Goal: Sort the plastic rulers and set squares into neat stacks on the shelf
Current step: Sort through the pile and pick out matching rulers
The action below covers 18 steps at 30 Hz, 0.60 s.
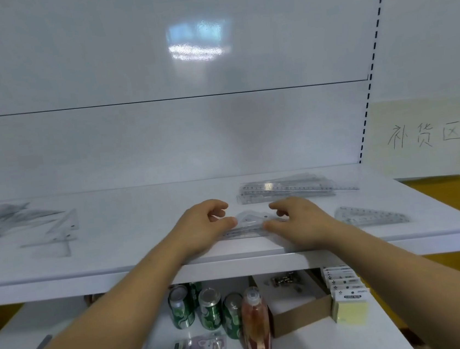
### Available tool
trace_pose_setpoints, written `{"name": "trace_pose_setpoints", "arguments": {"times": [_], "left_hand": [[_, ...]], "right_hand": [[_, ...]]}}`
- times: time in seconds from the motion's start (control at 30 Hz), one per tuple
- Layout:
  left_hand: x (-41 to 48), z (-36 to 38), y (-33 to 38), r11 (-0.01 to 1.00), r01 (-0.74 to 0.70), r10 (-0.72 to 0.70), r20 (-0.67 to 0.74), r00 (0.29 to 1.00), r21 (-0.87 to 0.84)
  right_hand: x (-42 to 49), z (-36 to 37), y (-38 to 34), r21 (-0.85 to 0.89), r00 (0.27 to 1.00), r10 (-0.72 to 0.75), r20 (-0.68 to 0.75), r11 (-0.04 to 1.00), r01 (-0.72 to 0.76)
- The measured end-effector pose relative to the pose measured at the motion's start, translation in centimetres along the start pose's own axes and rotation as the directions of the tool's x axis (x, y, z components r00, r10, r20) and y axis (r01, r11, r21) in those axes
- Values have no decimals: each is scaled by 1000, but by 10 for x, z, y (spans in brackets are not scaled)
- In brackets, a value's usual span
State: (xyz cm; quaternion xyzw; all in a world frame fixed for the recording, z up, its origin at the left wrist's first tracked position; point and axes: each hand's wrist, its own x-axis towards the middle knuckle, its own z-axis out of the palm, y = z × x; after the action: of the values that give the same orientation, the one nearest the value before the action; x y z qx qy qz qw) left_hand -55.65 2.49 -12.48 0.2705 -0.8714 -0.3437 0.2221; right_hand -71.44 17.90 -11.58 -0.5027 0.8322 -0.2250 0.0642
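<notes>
On the white shelf (123, 258) both my hands hold a small stack of clear set squares (250, 223) near the front edge. My left hand (203, 226) pinches its left end with curled fingers, and my right hand (300, 219) pinches its right end. A stack of clear straight rulers (288, 189) lies behind my right hand. A single clear set square (371, 215) lies to the right. A loose scatter of clear set squares and rulers (28, 229) covers the shelf's left part.
A white back panel rises behind the shelf. A handwritten paper sign (425, 135) hangs at the right. Below, a lower shelf holds green cans (209, 308), a red bottle (256, 323), sticky note pads (349, 304), a cardboard box and a packet.
</notes>
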Motion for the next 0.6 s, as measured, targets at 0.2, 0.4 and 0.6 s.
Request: {"name": "trace_pose_setpoints", "arguments": {"times": [0.2, 0.4, 0.6], "left_hand": [[-12, -65, -35, 936, 75, -93, 36, 995, 345], [-44, -151, -95, 871, 199, -190, -66, 980, 450], [-87, -254, -181, 810, 321, -282, -155, 947, 490]], "right_hand": [[36, -16, -43, -112, 997, -65, 39, 991, 69], [76, 20, -136, -173, 979, -147, 139, 970, 170], [118, 92, -263, -158, 941, -256, 222, 943, 293]]}}
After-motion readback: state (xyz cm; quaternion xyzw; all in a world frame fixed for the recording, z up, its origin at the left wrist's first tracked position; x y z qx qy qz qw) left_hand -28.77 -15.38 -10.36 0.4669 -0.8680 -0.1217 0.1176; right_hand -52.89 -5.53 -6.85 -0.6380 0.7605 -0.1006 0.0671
